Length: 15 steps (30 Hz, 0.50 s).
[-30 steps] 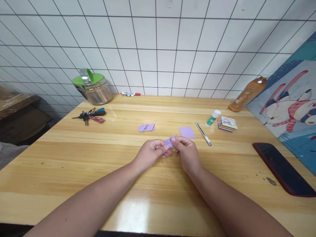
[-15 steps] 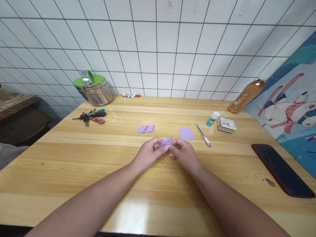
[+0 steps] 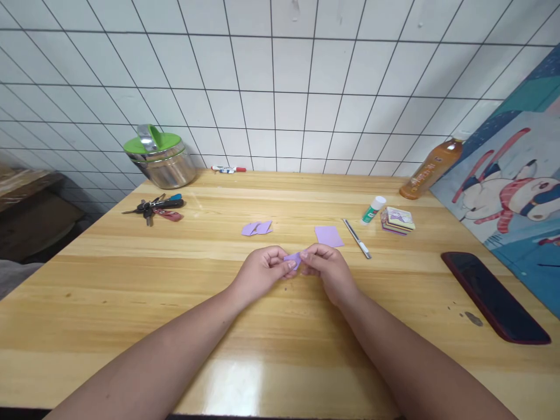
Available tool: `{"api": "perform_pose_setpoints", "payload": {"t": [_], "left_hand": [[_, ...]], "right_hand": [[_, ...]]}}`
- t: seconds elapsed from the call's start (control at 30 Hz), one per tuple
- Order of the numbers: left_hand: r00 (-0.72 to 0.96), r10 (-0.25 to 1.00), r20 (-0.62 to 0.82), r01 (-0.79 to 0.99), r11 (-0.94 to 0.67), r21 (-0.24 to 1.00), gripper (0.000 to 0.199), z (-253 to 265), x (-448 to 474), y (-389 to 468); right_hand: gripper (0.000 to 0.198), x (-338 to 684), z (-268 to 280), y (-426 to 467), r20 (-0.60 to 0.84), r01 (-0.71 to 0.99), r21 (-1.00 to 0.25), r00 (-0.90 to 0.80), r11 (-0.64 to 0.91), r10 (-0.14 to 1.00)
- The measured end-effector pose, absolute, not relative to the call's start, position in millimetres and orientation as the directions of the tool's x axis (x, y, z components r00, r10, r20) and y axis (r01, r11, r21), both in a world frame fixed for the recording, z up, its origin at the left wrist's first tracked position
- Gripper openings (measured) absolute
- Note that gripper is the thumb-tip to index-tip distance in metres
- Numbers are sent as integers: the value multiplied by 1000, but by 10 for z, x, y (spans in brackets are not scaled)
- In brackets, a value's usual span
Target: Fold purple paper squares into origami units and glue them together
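Between my two hands is a small piece of folded purple paper (image 3: 292, 260), held just above the table. My left hand (image 3: 265, 269) pinches its left side with the thumb on top. The thumb and fingers of my right hand (image 3: 327, 269) close on its right corner and hide part of it. Beyond my left hand lie folded purple paper pieces (image 3: 256, 228), side by side. A flat purple paper square (image 3: 329, 235) rests past my right hand, with a utility knife (image 3: 357, 238) to the right of it.
On the wooden table (image 3: 175, 326), a glue stick (image 3: 374, 210), a stack of paper squares (image 3: 397, 220) and a dark phone-like device (image 3: 495, 298) are at right. A tea bottle (image 3: 432, 169) stands by the wall. Keys (image 3: 157, 205), a green-lidded steel pot (image 3: 161, 160) and markers (image 3: 228, 170) are farther back.
My right fingers have shifted up onto the right tip of the folded paper, and less of that tip shows. The whole view has moved slightly.
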<state>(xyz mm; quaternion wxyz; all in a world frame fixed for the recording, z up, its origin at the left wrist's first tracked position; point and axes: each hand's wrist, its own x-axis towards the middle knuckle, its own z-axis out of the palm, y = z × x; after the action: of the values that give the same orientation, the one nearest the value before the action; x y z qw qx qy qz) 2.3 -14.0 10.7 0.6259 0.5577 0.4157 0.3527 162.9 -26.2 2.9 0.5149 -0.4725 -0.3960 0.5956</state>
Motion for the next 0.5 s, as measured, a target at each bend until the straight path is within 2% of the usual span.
{"api": "perform_pose_setpoints", "payload": {"t": [0.07, 0.13, 0.33, 0.5], "left_hand": [[420, 896, -143, 26, 146, 989, 26, 100, 22, -139], [426, 890, -163, 33, 165, 986, 27, 80, 12, -129], [423, 882, -206, 75, 192, 978, 27, 25, -30, -90], [441, 879, -183, -19, 213, 977, 27, 39, -16, -89]], "right_hand": [[20, 1642, 37, -262, -237, -356, -902, -64, -244, 969], [22, 1649, 54, -267, -282, -380, -875, -101, -299, 954], [25, 1676, 74, -273, -234, -204, -949, -62, -241, 970], [25, 1675, 36, -254, -257, -336, -906, -51, -259, 965]]}}
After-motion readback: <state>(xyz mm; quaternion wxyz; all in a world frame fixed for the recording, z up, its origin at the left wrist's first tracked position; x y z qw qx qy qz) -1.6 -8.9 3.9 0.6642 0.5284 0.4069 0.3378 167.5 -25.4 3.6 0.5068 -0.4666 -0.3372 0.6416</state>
